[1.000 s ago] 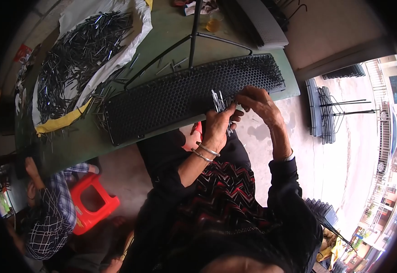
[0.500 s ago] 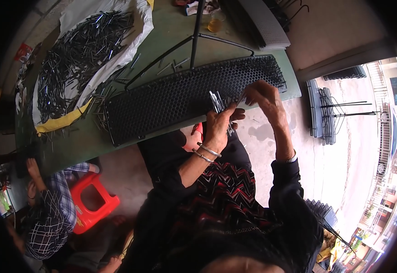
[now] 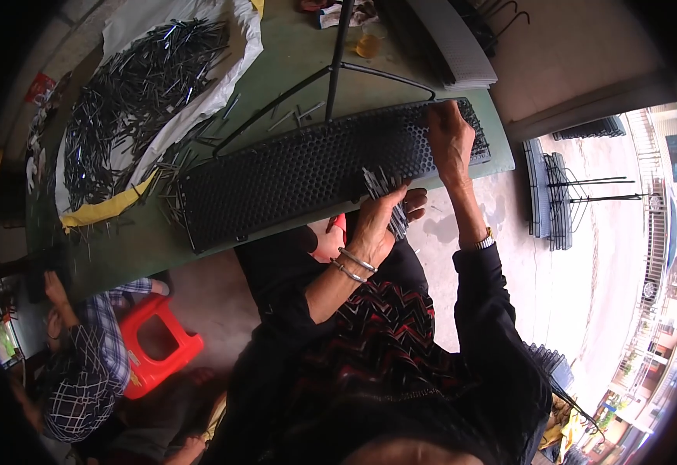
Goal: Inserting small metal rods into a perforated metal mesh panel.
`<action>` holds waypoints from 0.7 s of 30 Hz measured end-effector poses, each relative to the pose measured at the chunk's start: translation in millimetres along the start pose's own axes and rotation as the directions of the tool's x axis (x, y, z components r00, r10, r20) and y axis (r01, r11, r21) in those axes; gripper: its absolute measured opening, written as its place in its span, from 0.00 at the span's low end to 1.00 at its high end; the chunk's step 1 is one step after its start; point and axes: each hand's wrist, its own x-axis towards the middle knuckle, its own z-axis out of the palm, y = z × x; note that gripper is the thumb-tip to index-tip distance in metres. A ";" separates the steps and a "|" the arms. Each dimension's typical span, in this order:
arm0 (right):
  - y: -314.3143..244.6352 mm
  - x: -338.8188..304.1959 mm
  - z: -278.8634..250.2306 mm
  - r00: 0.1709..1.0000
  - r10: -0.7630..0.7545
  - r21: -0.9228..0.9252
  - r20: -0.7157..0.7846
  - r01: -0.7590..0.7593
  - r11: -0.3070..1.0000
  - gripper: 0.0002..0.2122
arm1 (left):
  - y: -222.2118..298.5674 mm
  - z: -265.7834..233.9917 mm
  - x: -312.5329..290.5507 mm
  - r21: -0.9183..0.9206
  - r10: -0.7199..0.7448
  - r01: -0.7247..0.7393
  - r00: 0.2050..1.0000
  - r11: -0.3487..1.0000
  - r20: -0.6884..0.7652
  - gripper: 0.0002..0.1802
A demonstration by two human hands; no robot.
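My left hand [image 3: 377, 225] is closed around a bundle of thin metal rods [image 3: 381, 184], just off the near edge of a long black perforated panel [image 3: 276, 167]. The panel lies on the green table, its surface covered in small round holes. Over the panel's right part is my right hand [image 3: 451, 139], fingers pinched together and pointing down at the holes; whatever they pinch is hidden. Many short pins [image 3: 474, 128] stand up from the holes at the panel's right end. A black metal frame [image 3: 334, 68] rises from the panel's far side.
A white sack [image 3: 234, 62] full of rods lies open on the green table [image 3: 121, 267], with loose rods beside it. Grey perforated panels [image 3: 458, 46] and a cup [image 3: 367, 46] of amber liquid are farther back. A red stool [image 3: 191, 349] and another person [image 3: 82, 372] are at left.
My right hand has moved away from the bundle, up and slightly right onto the panel. The left hand keeps hold of the rods, nearly in place.
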 end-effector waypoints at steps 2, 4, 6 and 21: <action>-1.9 0.0 -2.0 1.000 0.011 -0.046 0.022 -0.010 0.999 0.04 | 0.1 -2.2 0.8 -0.018 -0.048 0.048 0.998 0.999 0.043 0.10; 0.2 -0.9 -0.3 0.998 0.038 0.069 0.045 -0.041 0.997 0.04 | 0.9 1.1 -2.8 -0.003 -0.062 0.062 0.998 0.998 0.015 0.11; 2.2 -1.0 0.2 0.999 0.031 0.044 0.040 -0.033 0.998 0.04 | 0.8 -0.5 -1.0 0.011 -0.073 0.073 0.997 0.997 -0.015 0.11; 8.7 -12.1 2.9 0.985 -0.163 -0.289 0.060 0.174 0.942 0.08 | -0.3 -5.8 0.0 -0.009 0.044 -0.044 0.995 0.999 0.092 0.05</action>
